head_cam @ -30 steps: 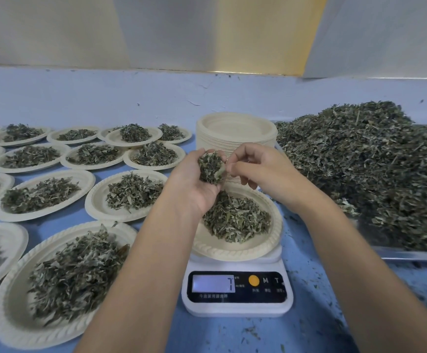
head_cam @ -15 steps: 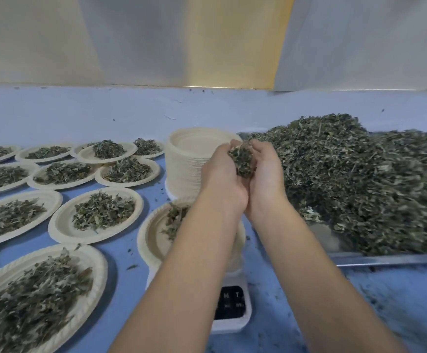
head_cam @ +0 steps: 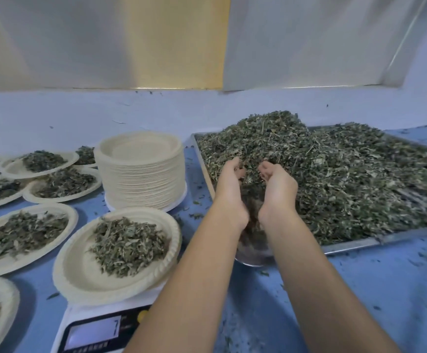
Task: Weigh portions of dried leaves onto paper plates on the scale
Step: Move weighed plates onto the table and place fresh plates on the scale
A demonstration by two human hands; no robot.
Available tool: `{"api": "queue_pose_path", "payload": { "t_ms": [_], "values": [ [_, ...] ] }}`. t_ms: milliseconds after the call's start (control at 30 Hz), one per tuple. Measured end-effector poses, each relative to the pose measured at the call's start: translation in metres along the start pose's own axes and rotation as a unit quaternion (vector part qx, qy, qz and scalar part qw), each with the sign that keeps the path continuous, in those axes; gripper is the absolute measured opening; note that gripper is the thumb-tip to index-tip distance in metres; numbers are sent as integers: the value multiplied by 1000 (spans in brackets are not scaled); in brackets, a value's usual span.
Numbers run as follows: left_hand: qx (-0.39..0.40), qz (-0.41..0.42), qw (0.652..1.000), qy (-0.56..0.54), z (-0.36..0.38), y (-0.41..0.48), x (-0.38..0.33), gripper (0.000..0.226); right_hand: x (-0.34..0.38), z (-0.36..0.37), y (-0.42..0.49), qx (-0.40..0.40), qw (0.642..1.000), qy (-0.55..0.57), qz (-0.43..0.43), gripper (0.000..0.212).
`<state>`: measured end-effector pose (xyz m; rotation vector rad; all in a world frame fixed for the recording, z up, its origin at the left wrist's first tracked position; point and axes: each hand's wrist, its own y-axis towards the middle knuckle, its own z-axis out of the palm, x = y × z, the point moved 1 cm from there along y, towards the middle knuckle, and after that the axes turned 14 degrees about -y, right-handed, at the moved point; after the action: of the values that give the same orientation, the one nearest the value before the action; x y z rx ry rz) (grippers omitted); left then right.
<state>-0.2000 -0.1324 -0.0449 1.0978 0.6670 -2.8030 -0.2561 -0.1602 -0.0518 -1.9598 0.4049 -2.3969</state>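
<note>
Blue covered the table (head_cam: 360, 289), and leaf crumbs (head_cam: 194, 215) were scattered over it. Behind it rose a pale bluish wall (head_cam: 79, 110), with dull metal panels (head_cam: 79, 42) above and a yellow strip (head_cam: 176, 42) between them. On the right side lay a metal tray (head_cam: 375, 242) heaped with the dried leaves (head_cam: 347, 179). Both hands were over the near left edge of that heap. The left hand (head_cam: 230, 189) and the right hand (head_cam: 278, 189) faced each other, fingers curled upward like cups with a gap between them. Whether either held any leaves could not be told. Left of the tray stood a tall stack of paper plates (head_cam: 141, 174). In front of the stack, a paper plate (head_cam: 79, 273) with a portion of leaves (head_cam: 130, 244) sat on the white scale (head_cam: 79, 317), whose display (head_cam: 95, 332) showed a 7. Further filled plates (head_cam: 41, 256) lay close together across the left side of the table.
</note>
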Motion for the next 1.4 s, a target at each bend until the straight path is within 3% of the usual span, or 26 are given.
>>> {"api": "queue_pose_path", "payload": {
  "t_ms": [100, 233, 300, 400, 533, 667, 867, 933, 1067, 1300, 1400],
  "values": [
    [1, 19, 1000, 3, 0, 2, -2, 42, -4, 2, 2, 18, 1000, -20, -13, 29],
    [-10, 30, 999, 7, -4, 4, -4, 14, -7, 12, 0, 43, 998, 27, -34, 33],
    [-13, 36, 999, 9, -7, 5, -6, 17, -9, 17, -3, 47, 997, 50, -38, 40],
    [-10, 50, 999, 12, -10, -4, -11, 26, -12, 20, -7, 29, 998, -9, -61, 52],
    [13, 76, 997, 16, -18, -12, -18, 39, -14, 26, -14, 57, 998, -5, -39, 37],
    [4, 97, 995, 28, -32, -22, -31, 16, -16, 42, -27, 81, 995, 56, -17, 33],
    [18, 155, 988, -6, -68, -52, -68, 19, -22, 66, -57, 138, 988, 50, -44, 30],
    [6, 197, 980, 16, -89, -64, -82, 30, -27, 74, -65, 175, 983, 31, -39, 28],
    [-23, 267, 962, 61, -134, -85, -113, 30, -36, 85, -73, 195, 978, -45, -66, 26],
    [-135, 301, 933, 142, -196, -89, -124, 29, -54, 83, -68, 172, 979, -93, -64, 27],
    [-155, 291, 935, 128, -204, -81, -120, 25, -58, 81, -67, 180, 974, -121, -68, 28]
  ]
}}
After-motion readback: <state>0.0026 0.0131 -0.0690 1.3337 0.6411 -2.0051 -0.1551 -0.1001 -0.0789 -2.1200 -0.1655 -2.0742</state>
